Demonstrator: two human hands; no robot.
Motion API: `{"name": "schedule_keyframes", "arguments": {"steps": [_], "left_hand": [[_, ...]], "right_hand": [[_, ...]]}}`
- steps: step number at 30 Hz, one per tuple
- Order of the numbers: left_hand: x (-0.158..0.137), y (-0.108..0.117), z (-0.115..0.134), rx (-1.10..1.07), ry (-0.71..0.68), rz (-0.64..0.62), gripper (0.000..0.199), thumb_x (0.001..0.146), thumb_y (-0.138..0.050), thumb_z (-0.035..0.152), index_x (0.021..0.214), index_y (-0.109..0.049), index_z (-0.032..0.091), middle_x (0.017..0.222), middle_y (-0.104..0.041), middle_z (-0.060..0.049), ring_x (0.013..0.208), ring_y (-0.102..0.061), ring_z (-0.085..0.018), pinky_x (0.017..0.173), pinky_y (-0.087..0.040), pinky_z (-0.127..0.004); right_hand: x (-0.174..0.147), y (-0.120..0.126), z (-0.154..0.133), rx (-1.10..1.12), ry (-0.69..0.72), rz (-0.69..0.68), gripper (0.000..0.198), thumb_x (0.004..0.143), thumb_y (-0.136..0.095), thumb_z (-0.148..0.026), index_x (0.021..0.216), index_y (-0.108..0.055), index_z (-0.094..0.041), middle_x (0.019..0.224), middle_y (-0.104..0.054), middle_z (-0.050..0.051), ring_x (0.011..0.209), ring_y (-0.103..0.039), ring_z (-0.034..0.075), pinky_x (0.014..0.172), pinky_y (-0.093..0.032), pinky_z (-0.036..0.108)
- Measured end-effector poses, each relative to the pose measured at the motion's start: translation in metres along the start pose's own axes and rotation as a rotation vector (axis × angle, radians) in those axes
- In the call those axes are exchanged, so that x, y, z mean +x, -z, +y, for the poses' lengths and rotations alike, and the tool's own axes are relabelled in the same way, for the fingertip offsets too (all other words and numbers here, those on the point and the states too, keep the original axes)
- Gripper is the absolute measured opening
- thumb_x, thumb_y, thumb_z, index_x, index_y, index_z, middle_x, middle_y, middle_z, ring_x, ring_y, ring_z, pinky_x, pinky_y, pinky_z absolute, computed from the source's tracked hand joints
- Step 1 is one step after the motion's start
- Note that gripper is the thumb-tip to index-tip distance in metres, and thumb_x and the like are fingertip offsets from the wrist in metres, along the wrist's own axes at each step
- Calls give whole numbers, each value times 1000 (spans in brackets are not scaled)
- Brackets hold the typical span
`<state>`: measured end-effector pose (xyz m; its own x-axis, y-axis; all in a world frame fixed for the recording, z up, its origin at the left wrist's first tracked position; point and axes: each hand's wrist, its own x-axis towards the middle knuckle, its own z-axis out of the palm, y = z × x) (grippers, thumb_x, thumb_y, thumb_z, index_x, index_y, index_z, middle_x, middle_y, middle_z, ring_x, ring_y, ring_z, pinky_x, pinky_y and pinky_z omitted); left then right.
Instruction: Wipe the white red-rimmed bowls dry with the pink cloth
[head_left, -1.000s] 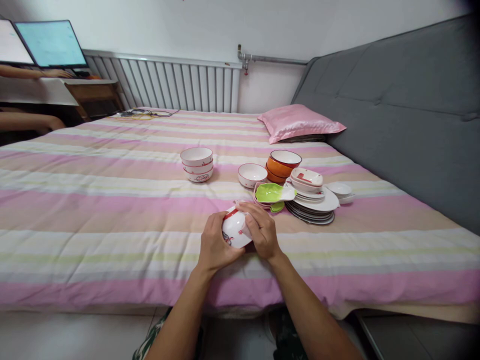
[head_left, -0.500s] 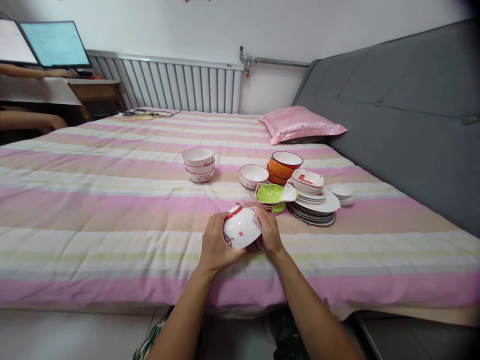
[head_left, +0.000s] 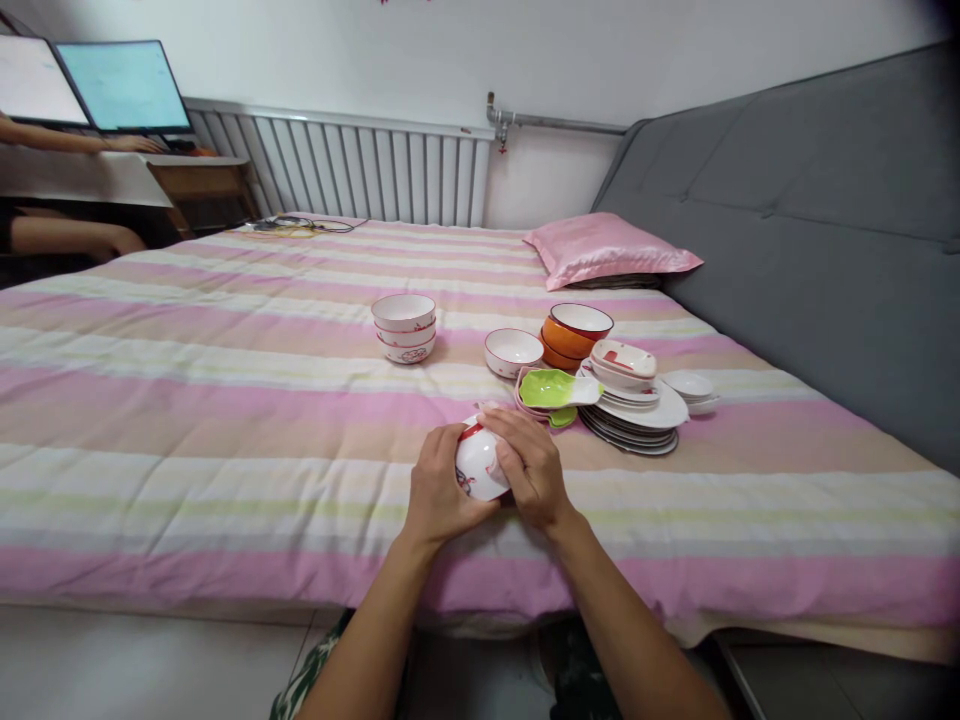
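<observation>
A white bowl (head_left: 478, 468) with a red band and small printed figures is tilted in my hands above the near part of the bed, its outside towards me. My left hand (head_left: 441, 492) grips its left side, thumb along the lower edge. Over the bowl's right side lies my right hand (head_left: 534, 470), fingers closed on a thin pale pink cloth (head_left: 495, 468) pressed to the surface; most of the cloth is hidden. Just beyond are green leaf-shaped dishes (head_left: 546, 388), a single white bowl (head_left: 513, 352) and a stack of white bowls (head_left: 405, 328).
Orange bowls (head_left: 566, 340), stacked plates (head_left: 652, 412) topped by rectangular dishes (head_left: 624, 358), and small white dishes (head_left: 691, 386) stand on the striped bed (head_left: 225, 430). A pink pillow (head_left: 607, 250) lies near the grey headboard (head_left: 810, 170). Another person's arm (head_left: 60, 137) rests at a desk.
My right hand has slid up and left over the bowl, covering more of it and of the cloth. My left hand keeps its grip. The view has shifted slightly.
</observation>
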<state>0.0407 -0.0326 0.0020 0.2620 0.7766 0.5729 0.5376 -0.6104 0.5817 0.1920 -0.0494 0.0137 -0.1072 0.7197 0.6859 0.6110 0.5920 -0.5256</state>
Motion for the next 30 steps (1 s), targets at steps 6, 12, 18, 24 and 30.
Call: {"name": "schedule_keyframes", "arguments": {"steps": [6,12,18,24,30], "left_hand": [[1,-1,2,-17,-15,38,47,63,-61,23,108,-48,18,101,-58,-9,94,-56,-24,82,-49,-38],[1,-3,-2,-29,-35,51,46,65,-59,20,109,-47,17,102,-58,-10,94,-57,-24,82,-49,-38],[1,-3,0,-23,-29,48,47,64,-59,20,110,-47,19,102,-58,-9,94,-57,-24,82,-49,-38],[0,-2,-1,-21,-24,50,48,64,-59,21,110,-46,19,101,-58,-9,93,-57,-24,81,-49,-38],[0,-3,0,-20,-15,49,46,64,-59,20,108,-47,18,100,-58,-9,93,-57,-24,81,-49,-37]], "right_hand": [[1,-5,-13,-191,118,-11,37,87,-45,-24,122,-60,-25,125,-63,3,120,-51,25,100,-37,45],[1,-8,-19,-224,160,22,33,86,-48,-24,115,-63,-25,118,-67,2,115,-54,25,98,-36,45],[-1,-8,-16,-214,146,30,32,87,-47,-25,114,-63,-26,116,-66,4,116,-54,24,99,-37,43],[0,-8,-14,-224,158,48,31,86,-49,-26,112,-65,-24,117,-61,9,113,-54,24,97,-40,42],[1,-7,-14,-214,155,10,35,86,-48,-28,118,-60,-23,114,-63,8,113,-54,24,100,-38,42]]}}
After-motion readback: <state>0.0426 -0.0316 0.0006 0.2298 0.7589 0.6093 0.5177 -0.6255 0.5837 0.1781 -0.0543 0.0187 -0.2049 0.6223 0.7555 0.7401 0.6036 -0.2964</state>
